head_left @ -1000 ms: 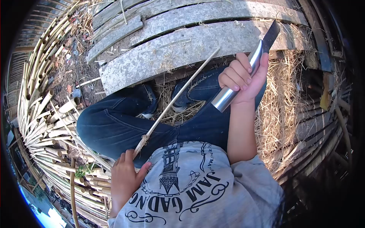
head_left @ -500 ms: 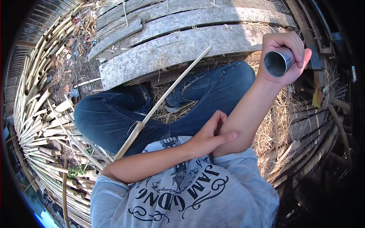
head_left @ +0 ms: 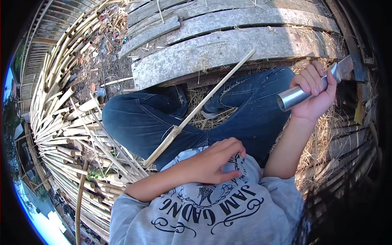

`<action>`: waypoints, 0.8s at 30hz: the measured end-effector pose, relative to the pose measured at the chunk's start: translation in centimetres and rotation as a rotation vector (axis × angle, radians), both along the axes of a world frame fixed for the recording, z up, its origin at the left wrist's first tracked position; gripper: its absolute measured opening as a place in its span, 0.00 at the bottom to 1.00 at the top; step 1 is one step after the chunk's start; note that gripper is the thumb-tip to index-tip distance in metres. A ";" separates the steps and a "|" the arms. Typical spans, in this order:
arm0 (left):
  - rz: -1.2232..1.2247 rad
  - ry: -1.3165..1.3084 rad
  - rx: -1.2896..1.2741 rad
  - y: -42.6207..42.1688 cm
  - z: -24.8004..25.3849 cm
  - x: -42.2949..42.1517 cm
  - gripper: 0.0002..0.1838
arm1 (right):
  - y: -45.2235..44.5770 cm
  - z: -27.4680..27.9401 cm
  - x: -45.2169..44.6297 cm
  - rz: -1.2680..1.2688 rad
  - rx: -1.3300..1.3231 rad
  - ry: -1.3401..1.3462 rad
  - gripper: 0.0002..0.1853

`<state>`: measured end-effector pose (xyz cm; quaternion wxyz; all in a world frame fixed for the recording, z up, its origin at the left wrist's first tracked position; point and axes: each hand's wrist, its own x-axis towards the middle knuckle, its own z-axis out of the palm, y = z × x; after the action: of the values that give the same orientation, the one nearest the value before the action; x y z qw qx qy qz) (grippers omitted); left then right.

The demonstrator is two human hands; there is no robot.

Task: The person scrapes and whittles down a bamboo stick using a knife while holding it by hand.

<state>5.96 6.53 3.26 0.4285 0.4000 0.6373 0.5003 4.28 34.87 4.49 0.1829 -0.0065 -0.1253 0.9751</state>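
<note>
My right hand [head_left: 312,87] is wrapped round the metal tube handle of a knife [head_left: 296,98], held up above my knee on the right. Beyond the thumb its flat blade [head_left: 346,66] points away to the upper right. My left hand [head_left: 222,161] hovers at the front of my grey shirt, thumb apart from the loosely bent fingers, with nothing in it. A split bamboo strip [head_left: 196,110] lies slantwise over my crossed legs, its far end over the plank edge. It has a rough node in its lower half, and neither hand touches it.
Weathered wooden planks [head_left: 237,43] form a low platform in front of me. Many cut bamboo poles [head_left: 61,143] are stacked at the left. Straw and shavings [head_left: 314,151] cover the ground at the right, beside more timber.
My right hand has turned the knife, so its handle now shows side-on and the blade is visible. The left hand has come off my right forearm to the shirt. The view has shifted.
</note>
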 end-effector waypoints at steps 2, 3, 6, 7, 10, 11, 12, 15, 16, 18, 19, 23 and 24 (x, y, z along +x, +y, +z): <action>0.194 0.378 -0.101 -3.2 2.2 -1.6 0.20 | -1.2 -1.6 1.6 0.059 0.149 -0.358 0.09; 0.343 0.581 -0.219 -5.0 2.9 -2.1 0.20 | -2.5 -2.4 2.1 0.062 0.208 -0.544 0.10; 0.507 0.889 -0.805 -9.9 3.7 -1.3 0.27 | -5.5 -5.4 3.5 0.191 0.344 -0.867 0.11; 0.521 0.883 -0.821 -10.8 3.4 -0.7 0.27 | -6.5 -6.2 3.6 0.232 0.379 -0.941 0.11; 0.460 0.987 -0.928 -12.2 2.4 0.8 0.26 | -8.6 -7.2 2.8 0.339 0.431 -0.957 0.13; 0.458 0.985 -0.941 -12.3 1.9 1.0 0.26 | -8.8 -7.4 2.4 0.365 0.460 -0.949 0.13; 0.425 1.000 -0.939 -12.4 1.4 1.0 0.24 | -8.8 -7.4 2.1 0.370 0.457 -0.949 0.13; 0.405 1.001 -0.876 -11.5 1.7 0.5 0.17 | -8.0 -6.7 1.4 0.427 0.749 -0.911 0.13; 0.400 0.972 -0.847 -11.3 1.7 0.3 0.16 | -7.8 -6.4 1.5 0.407 0.886 -0.902 0.13; 0.387 0.939 -0.814 -11.0 1.9 0.0 0.15 | -7.5 -6.0 2.0 0.382 1.020 -0.899 0.13; 0.384 0.885 -0.834 -10.9 2.0 -0.2 0.14 | -7.4 -5.9 2.4 0.392 1.030 -0.899 0.13; 0.476 0.577 -0.863 -10.4 2.4 -0.5 0.11 | -8.3 -6.4 4.6 0.426 1.170 -0.895 0.13; 0.472 0.573 -0.869 -10.4 2.3 -0.5 0.11 | -8.6 -6.1 4.9 0.484 1.260 -0.897 0.14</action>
<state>5.42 -3.83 5.60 0.2403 0.1534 0.9473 0.1463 9.18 26.27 -1.58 -0.1313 -0.2654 -0.7104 0.6385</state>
